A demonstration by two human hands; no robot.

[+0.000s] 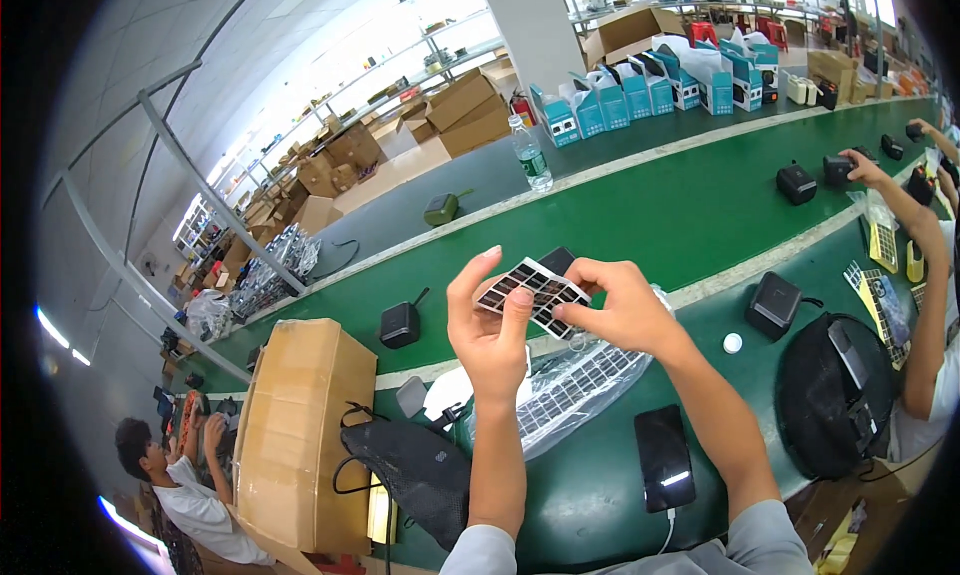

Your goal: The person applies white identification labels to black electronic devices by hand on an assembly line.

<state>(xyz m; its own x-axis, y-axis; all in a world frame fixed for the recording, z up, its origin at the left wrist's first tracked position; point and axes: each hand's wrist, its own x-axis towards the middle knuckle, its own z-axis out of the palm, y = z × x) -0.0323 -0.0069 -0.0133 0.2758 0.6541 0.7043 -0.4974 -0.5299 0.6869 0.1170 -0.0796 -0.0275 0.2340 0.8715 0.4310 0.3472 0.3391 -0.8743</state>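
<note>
Bare left hand (490, 340) and bare right hand (630, 315), held close together, pinch a thin white-lined sheet of black rectangles (535, 287) above the dark-green workbench (752, 400), near whose front edge a glossy black smartphone (665, 455) lies.

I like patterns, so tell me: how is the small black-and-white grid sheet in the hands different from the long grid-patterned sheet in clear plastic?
The small black-and-white grid sheet is held up, tilted, in the left hand; the long grid-patterned sheet in clear plastic lies on the green table. The small sheet looks shorter than the long one. The small sheet is uncovered, while the long sheet is wrapped. Both show rectangles split by pale lines.
</note>
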